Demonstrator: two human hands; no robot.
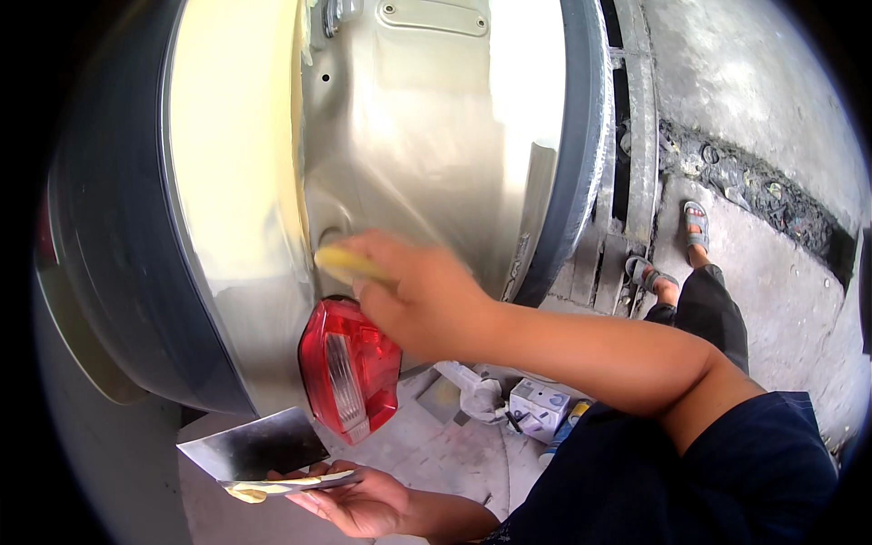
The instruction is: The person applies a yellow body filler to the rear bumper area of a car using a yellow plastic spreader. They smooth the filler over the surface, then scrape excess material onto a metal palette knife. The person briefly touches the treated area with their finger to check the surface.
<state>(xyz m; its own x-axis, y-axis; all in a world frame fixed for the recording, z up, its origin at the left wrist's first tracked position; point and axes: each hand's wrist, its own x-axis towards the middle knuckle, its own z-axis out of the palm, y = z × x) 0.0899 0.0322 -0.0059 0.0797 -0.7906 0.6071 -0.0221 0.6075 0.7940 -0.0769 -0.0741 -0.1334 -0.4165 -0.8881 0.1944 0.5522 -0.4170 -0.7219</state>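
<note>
My right hand point(422, 295) grips a yellow spreader point(350, 265), blurred by motion, against the edge of a car's rear body panel point(400, 191). Just below it is a red and clear tail light point(350, 372). A wide coat of pale yellow filler point(238, 136) covers the panel strip left of the spreader; farther down, that strip shows grey. Low in the view my left hand point(363, 501) holds a dark flat plate point(263, 445) from beneath. Pale yellow filler point(250, 492) clings to the plate's near edge.
The dark bumper point(118, 245) curves along the left. On the floor below lie a small white and purple box point(539, 406) and a crumpled white bag point(481, 398). Feet in grey sandals point(698, 222) stand on concrete at right, near a metal grating point(636, 136) and a debris-filled channel point(754, 177).
</note>
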